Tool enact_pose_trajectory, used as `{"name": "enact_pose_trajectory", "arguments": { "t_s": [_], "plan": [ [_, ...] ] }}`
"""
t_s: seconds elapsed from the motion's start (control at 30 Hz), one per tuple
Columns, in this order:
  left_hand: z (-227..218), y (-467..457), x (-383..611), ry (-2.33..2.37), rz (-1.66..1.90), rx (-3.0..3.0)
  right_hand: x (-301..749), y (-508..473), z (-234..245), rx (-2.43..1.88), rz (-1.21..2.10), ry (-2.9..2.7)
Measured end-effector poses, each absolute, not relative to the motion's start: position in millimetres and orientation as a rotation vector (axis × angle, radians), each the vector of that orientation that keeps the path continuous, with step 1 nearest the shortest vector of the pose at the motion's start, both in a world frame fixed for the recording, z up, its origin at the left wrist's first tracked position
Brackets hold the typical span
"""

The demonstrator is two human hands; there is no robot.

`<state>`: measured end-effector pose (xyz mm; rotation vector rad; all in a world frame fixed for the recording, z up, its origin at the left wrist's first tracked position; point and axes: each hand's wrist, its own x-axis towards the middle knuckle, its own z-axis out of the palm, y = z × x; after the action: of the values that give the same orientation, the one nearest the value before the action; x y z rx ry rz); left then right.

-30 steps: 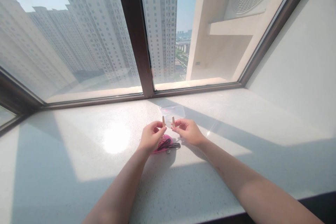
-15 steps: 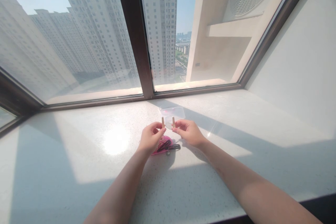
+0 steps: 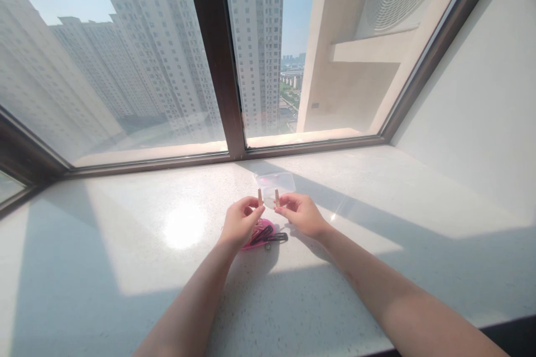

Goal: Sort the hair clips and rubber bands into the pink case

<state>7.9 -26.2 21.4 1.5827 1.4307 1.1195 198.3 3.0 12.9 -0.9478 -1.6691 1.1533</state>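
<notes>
Between the thumb and fingers of my left hand (image 3: 240,222) a small gold hair clip (image 3: 260,197) is pinched upright. My right hand (image 3: 305,215) pinches a matching gold hair clip (image 3: 277,197), also upright. The two clips stand side by side with a narrow gap between them. Below and partly behind my left hand lies a pink holder (image 3: 250,245) with black hair clips (image 3: 277,237) on it and sticking out past its right edge. A clear plastic container (image 3: 280,181) with a faint pink spot lies just beyond the clips.
The hands are over a pale speckled windowsill (image 3: 138,245) with bright sun glare on its left. A dark window frame (image 3: 237,148) runs along the back edge. A white wall (image 3: 481,122) rises at the right.
The view has shifted very slightly. Both hands keep the same pose and still hold the gold hair clips; nothing else has visibly moved.
</notes>
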Motion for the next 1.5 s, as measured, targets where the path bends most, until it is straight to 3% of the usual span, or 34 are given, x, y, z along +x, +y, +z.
{"name": "enact_pose_trajectory", "arguments": {
  "t_s": [1.5],
  "plan": [
    [22.0,-26.9,9.5,1.412,1.146,1.523,198.9,0.1,17.9,-0.969,1.057,-1.726]
  ]
}}
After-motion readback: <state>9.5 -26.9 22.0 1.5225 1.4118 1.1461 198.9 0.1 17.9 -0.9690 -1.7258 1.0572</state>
